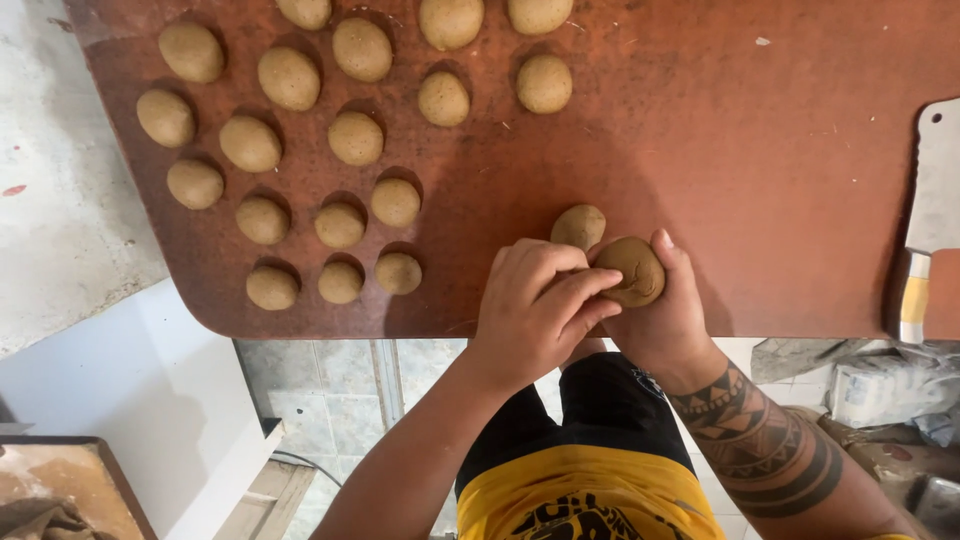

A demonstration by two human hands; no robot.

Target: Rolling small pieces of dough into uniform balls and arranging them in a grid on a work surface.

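At the near edge of the brown counter (pixel 700 150), the right hand (pixel 665 315) cupped a dough ball (pixel 632 270) while the left hand (pixel 530 310) curled closed over it, apparently mid-shaping, beside 1 finished ball (pixel 578 226); the next move likely called for smoothing its creased surface.
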